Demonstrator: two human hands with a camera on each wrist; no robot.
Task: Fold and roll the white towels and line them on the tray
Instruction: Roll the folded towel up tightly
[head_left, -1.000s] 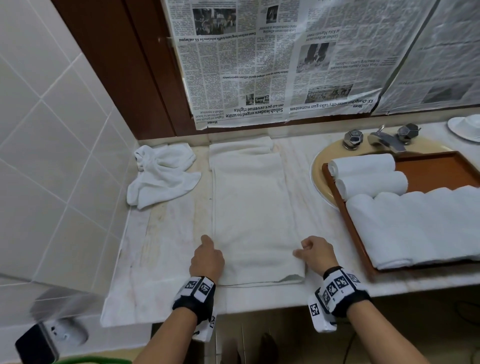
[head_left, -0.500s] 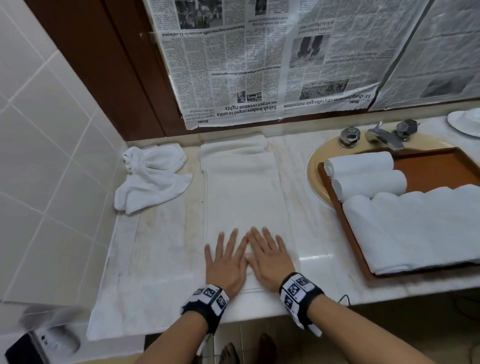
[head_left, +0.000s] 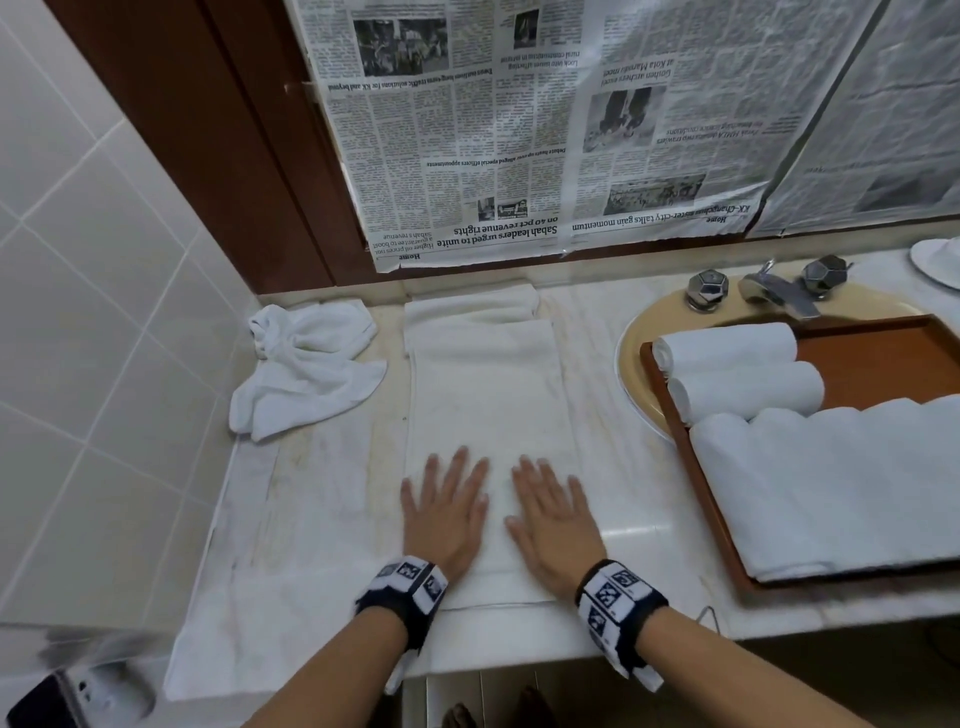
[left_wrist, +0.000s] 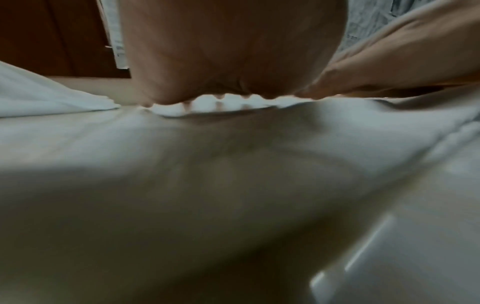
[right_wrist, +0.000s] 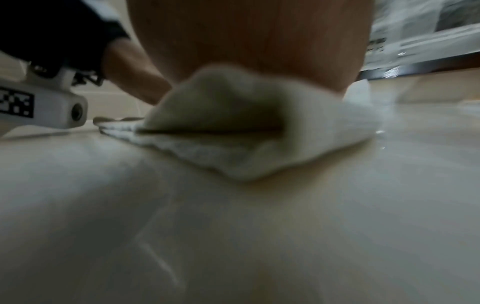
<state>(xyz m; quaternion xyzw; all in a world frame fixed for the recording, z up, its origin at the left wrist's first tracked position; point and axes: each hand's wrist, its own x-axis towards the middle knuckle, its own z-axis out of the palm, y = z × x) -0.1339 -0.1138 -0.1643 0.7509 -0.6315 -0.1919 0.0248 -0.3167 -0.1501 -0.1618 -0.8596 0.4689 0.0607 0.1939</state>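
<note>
A white towel (head_left: 488, 395) folded into a long strip lies on the marble counter, running away from me. My left hand (head_left: 445, 506) and right hand (head_left: 551, 517) lie flat on its near end, side by side, fingers straight and spread. The left wrist view shows the left palm (left_wrist: 228, 51) pressing on the towel (left_wrist: 207, 144). In the right wrist view the right palm (right_wrist: 246, 41) sits on the towel's near corner (right_wrist: 249, 144). To the right, a brown tray (head_left: 883, 348) holds several rolled white towels (head_left: 737, 374).
A crumpled white towel (head_left: 306, 369) lies at the counter's back left by the tiled wall. The tray sits over a beige sink (head_left: 634, 353) with a chrome tap (head_left: 774, 286). Newspaper (head_left: 545, 130) covers the wall behind. A white dish (head_left: 940, 260) sits far right.
Both hands let go of the towel's near corners, came together flat on its near end, and have since slid apart across it.
</note>
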